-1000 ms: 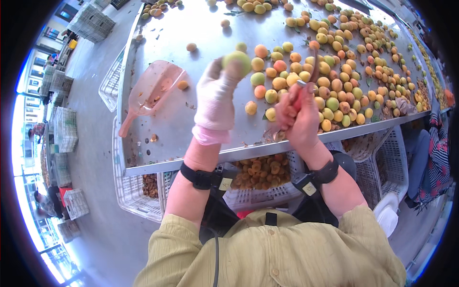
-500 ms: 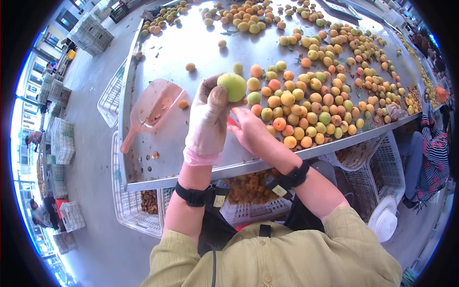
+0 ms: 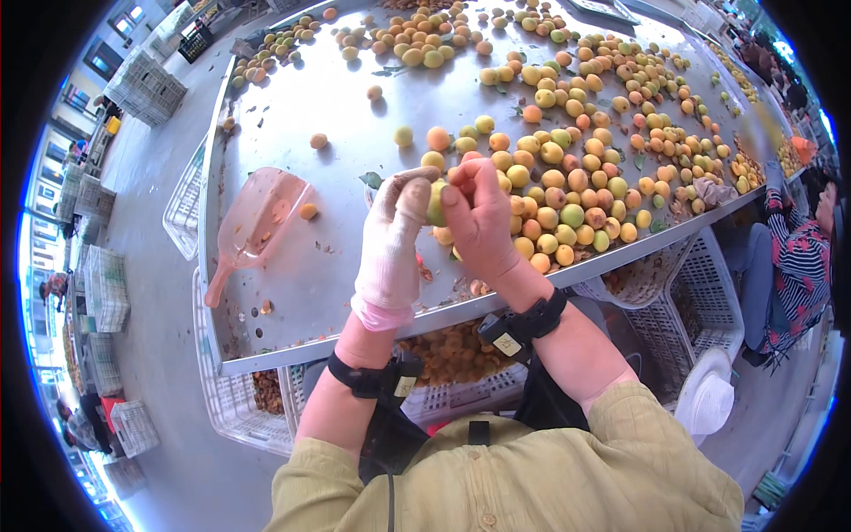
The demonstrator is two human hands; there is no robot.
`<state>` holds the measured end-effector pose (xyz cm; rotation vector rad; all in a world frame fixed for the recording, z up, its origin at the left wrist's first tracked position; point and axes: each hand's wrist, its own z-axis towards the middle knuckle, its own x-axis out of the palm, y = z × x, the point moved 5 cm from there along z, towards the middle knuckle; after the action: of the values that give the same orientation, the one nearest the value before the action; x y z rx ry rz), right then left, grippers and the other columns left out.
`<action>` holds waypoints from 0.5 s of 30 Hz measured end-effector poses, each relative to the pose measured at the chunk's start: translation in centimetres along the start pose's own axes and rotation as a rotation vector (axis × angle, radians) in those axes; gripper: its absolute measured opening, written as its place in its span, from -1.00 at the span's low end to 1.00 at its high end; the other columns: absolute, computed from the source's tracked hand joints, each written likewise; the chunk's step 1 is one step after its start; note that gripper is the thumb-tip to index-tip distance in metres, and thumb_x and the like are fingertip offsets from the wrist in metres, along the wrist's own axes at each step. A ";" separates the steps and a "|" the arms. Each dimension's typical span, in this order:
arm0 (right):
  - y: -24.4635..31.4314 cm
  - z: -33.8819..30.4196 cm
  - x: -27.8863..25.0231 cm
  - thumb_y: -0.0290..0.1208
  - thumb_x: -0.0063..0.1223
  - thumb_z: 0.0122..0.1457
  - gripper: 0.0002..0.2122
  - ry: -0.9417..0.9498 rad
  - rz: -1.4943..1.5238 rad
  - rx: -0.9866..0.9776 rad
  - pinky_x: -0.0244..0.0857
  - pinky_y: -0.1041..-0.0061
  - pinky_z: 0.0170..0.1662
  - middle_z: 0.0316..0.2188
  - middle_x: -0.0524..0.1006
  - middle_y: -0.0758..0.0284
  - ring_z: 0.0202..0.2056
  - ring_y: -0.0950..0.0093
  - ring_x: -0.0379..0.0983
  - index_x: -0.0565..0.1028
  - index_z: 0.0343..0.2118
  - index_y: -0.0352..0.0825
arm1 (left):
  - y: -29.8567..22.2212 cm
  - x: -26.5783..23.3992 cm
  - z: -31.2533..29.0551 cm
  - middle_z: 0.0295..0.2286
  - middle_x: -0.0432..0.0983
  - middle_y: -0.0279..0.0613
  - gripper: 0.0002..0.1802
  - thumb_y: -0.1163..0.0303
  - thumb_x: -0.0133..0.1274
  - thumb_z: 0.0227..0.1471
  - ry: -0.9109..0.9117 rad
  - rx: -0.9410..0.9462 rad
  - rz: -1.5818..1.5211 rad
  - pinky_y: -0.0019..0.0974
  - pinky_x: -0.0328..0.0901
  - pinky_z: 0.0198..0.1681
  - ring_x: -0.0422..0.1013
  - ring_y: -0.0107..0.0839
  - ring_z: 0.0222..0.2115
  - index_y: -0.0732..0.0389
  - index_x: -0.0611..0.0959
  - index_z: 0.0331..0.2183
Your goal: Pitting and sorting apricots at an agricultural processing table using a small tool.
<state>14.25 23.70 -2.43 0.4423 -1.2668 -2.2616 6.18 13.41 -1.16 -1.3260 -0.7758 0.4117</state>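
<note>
Over the near part of the metal sorting table (image 3: pixel 319 293), my left hand (image 3: pixel 390 230), in a whitish glove with a pink cuff, is closed around a yellow-green apricot (image 3: pixel 436 204). My bare right hand (image 3: pixel 483 217) is closed against the fruit's right side, thumb pressed on it and fingers curled in. The fingers hide most of the apricot. Just right of my hands is a heap of yellow, orange and green apricots (image 3: pixel 576 191). A small red-orange piece (image 3: pixel 424 268) shows below the hands, too small to name.
A pink translucent scoop (image 3: pixel 257 217) lies on the table's left part beside a loose apricot (image 3: pixel 308 211). White plastic crates (image 3: pixel 239 399) stand under the near edge, some holding fruit pieces. A white hat (image 3: pixel 706 395) and a seated person (image 3: pixel 784 275) are at right.
My right hand has come up from below the fruit and its fingers have closed onto it. The apricot has dropped lower between both hands. The whole view has shifted slightly.
</note>
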 end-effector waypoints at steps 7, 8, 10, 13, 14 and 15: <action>0.2 -1.1 2.1 -0.09 0.24 0.08 -0.60 0.096 -0.255 -0.024 0.42 0.28 -0.38 -0.48 0.54 0.13 -0.42 0.08 0.54 0.42 -0.17 -0.26 | 3.6 0.3 0.7 -0.46 0.47 -0.29 -0.65 0.10 -0.03 0.27 -0.347 -0.166 -0.554 -0.34 0.40 -0.36 0.42 -0.45 -0.45 0.20 0.53 -0.36; -0.2 -1.3 2.3 -0.05 0.25 0.08 -0.59 0.114 -0.232 0.052 0.42 0.29 -0.40 -0.50 0.55 0.13 -0.43 0.12 0.55 0.42 -0.19 -0.25 | 3.6 -0.1 0.7 -0.48 0.46 -0.29 -0.64 0.10 -0.03 0.28 -0.389 -0.143 -0.518 -0.37 0.39 -0.38 0.41 -0.44 -0.47 0.21 0.52 -0.37; -0.4 -1.5 2.6 -0.02 0.21 0.11 -0.61 0.145 -0.221 0.121 0.42 0.32 -0.41 -0.52 0.56 0.15 -0.44 0.15 0.57 0.41 -0.23 -0.26 | 3.6 -0.3 0.8 -0.48 0.44 -0.30 -0.64 0.09 -0.03 0.28 -0.357 -0.116 -0.498 -0.38 0.37 -0.40 0.40 -0.45 -0.48 0.20 0.50 -0.39; 0.0 -1.4 2.3 -0.02 0.10 0.18 -0.63 0.126 -0.242 0.058 0.41 0.27 -0.40 -0.51 0.56 0.15 -0.44 0.11 0.56 0.40 -0.21 -0.26 | 3.5 -0.5 0.5 -0.50 0.43 -0.31 -0.64 0.11 -0.03 0.28 -0.399 -0.088 -0.441 -0.38 0.36 -0.40 0.38 -0.49 -0.47 0.21 0.49 -0.39; 0.2 -1.3 2.3 -0.02 0.08 0.20 -0.64 0.128 -0.262 0.035 0.40 0.25 -0.40 -0.51 0.56 0.14 -0.43 0.09 0.55 0.39 -0.21 -0.26 | 3.1 -0.4 0.5 -0.50 0.43 -0.30 -0.64 0.11 -0.03 0.28 -0.390 -0.045 -0.408 -0.38 0.36 -0.40 0.38 -0.50 -0.48 0.22 0.49 -0.39; 0.3 -1.3 2.3 -0.02 0.05 0.21 -0.64 0.143 -0.267 0.027 0.39 0.23 -0.40 -0.51 0.56 0.14 -0.43 0.08 0.54 0.39 -0.21 -0.26 | 2.8 -0.1 0.3 -0.50 0.44 -0.30 -0.64 0.11 -0.03 0.28 -0.389 -0.023 -0.384 -0.38 0.36 -0.39 0.37 -0.50 -0.48 0.22 0.49 -0.39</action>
<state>13.11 21.40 -2.93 0.8101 -1.2273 -2.3811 6.31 14.22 -3.88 -1.0956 -1.3363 0.3563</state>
